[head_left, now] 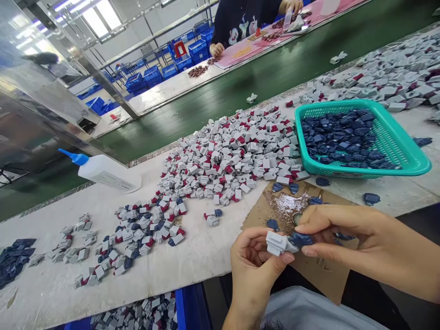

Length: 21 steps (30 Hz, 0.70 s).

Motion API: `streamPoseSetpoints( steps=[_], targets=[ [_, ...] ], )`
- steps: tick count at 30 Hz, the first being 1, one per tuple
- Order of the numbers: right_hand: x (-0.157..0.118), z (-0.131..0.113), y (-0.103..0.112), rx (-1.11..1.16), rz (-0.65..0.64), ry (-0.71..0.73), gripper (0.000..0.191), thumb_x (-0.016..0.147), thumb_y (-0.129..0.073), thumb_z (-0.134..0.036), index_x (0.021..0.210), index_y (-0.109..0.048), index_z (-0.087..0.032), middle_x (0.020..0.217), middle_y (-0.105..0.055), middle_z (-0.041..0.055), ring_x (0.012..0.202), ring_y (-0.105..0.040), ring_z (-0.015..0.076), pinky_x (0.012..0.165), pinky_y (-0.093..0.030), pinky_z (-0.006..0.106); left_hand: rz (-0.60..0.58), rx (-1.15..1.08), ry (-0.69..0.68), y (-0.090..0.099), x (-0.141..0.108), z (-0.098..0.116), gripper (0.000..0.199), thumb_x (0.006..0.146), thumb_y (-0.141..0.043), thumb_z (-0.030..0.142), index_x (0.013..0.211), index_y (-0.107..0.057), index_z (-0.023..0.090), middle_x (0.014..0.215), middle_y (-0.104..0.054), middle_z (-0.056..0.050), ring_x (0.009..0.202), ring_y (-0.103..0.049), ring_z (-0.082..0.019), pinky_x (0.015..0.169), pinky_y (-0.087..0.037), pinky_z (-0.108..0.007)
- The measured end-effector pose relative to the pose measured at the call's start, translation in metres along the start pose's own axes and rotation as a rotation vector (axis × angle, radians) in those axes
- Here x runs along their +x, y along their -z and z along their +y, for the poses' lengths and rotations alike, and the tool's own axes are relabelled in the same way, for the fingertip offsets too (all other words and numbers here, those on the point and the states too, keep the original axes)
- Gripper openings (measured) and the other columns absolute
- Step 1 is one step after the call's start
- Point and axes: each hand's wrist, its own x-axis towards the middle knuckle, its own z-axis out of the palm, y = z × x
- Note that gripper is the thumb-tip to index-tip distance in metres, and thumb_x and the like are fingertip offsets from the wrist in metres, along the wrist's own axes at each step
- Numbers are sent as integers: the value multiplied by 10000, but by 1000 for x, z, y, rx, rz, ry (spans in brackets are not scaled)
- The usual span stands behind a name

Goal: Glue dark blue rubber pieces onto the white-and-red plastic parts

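Observation:
My left hand (252, 268) holds a light grey plastic part (276, 243) between thumb and fingers. Just to its right, my right hand (330, 233) pinches a dark blue piece (301, 239), which meets the grey part's right end. Both hands are over a piece of brown cardboard (330, 275) with a shiny wet patch (290, 204) and several loose dark blue pieces. Behind the hands lies a big pile of grey and dark red parts (227, 156). A green basket (417, 160) holding many dark blue pieces stands at the right.
A white bottle with a blue nozzle (108, 173) lies at the left. Grey parts with blue pieces (137, 229) spread at front left. Below the table edge is a blue bin (192, 307) of parts. Beyond the green belt (206, 105), a person (240, 23) works at a pink mat (237, 55).

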Motion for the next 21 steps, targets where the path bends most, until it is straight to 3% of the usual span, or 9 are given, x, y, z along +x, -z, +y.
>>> streamPoseSetpoints(
  steps=[4,9,14,18,21],
  targets=[
    [3,-5,3,-78,-39,127,246,885,-614,-470,806,-678,-246,630,-586,-29,529,-518,73,472,-392,168,-50,128,-5,7,1,3,333,587,-932,209,840,-721,162,808,-729,-6,714,-679,-55,686,-531,-65],
    [4,-8,4,-100,-195,146,273,919,-560,-414,742,-606,-211,642,-601,-35,550,-513,71,501,-362,190,-244,243,-6,21,6,1,293,648,-889,149,885,-718,151,851,-736,-21,755,-707,-83,710,-552,-79],
    [-2,4,-9,68,-247,28,281,917,-542,-432,800,-605,-184,691,-606,9,584,-518,101,509,-378,197,-185,251,26,26,7,-9,319,643,-900,219,868,-691,129,831,-731,-43,744,-704,-110,681,-558,-113],
    [-10,13,-23,217,-126,-53,267,890,-592,-432,882,-634,-168,678,-592,16,575,-551,106,503,-428,179,-128,207,-34,24,4,-15,341,645,-900,291,834,-663,136,776,-718,-40,673,-680,-112,618,-552,-141],
    [-12,13,-28,139,-32,54,268,885,-597,-412,825,-647,-156,657,-596,19,555,-550,97,503,-436,173,-126,230,-56,23,3,-15,338,665,-887,305,848,-654,143,785,-713,-42,685,-677,-117,626,-548,-150]
  ],
)
